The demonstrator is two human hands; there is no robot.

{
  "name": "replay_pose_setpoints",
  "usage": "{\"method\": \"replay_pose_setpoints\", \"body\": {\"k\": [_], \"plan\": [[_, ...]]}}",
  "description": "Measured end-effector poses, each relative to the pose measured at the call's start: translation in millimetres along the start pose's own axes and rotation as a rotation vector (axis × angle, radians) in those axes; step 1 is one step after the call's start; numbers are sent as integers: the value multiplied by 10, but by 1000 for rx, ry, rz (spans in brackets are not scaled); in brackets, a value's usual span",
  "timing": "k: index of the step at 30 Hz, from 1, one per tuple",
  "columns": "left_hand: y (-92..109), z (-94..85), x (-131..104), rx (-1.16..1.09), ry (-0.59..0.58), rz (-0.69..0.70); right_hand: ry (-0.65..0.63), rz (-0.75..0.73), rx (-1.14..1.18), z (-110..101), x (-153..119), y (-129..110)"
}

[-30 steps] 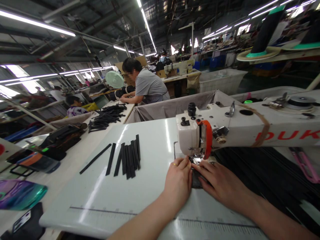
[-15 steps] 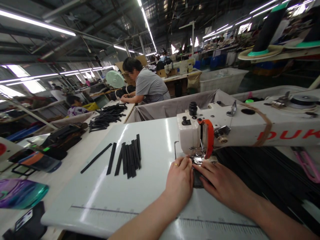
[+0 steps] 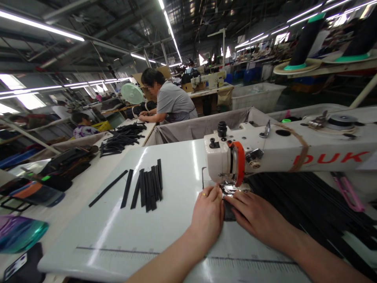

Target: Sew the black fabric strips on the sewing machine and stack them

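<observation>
Both hands are at the needle area of a white sewing machine (image 3: 219,159). My left hand (image 3: 208,208) is closed, its fingers bunched and pressed down just left of the presser foot (image 3: 231,189). From the other side, my right hand (image 3: 256,210) pinches and presses at the same spot, fingers close together. Between them shows a small black fabric piece (image 3: 229,214), mostly hidden under the fingers. Further left on the pale tabletop (image 3: 97,232), several short black strips (image 3: 150,188) lie side by side.
Long black strips (image 3: 297,200) lie right of my right hand, under the machine arm. Pink snips (image 3: 349,192) rest beyond them. At left are a phone (image 3: 22,265) and a purple-green bottle (image 3: 23,234). A co-worker (image 3: 173,98) leans over a table beside a black strip pile (image 3: 122,137).
The whole view has shifted slightly as the head turned a little. My hands stay pressed at the presser foot, and the loose strips lie as before.
</observation>
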State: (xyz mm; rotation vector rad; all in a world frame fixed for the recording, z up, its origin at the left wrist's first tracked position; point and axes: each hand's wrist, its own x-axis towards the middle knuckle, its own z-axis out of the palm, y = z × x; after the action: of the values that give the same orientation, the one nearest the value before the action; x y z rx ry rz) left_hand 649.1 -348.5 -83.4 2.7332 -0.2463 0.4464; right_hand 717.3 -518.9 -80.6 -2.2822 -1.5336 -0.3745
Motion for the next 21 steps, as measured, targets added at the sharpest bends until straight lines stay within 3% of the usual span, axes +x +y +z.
{"method": "replay_pose_setpoints", "body": {"k": [3,6,8,12,16,19,21], "plan": [[-26,-15,-17,-40,20,-4,55,71,-69,-89,-52,50],[-128,-17,64,-70,60,-90,144,296,-275,-171,-135,173],[-223,-3,169,-28,51,-109,123,401,-392,-196,-187,266],[-404,-14,331,42,-66,15,68,434,-419,-185,-255,411],[-607,-199,183,52,-38,-7,104,553,-169,-188,-261,487],[-698,-402,-51,73,48,-94,103,626,284,-218,-219,409],[-617,-488,-157,18,116,-141,6,582,630,-239,-172,263]]}}
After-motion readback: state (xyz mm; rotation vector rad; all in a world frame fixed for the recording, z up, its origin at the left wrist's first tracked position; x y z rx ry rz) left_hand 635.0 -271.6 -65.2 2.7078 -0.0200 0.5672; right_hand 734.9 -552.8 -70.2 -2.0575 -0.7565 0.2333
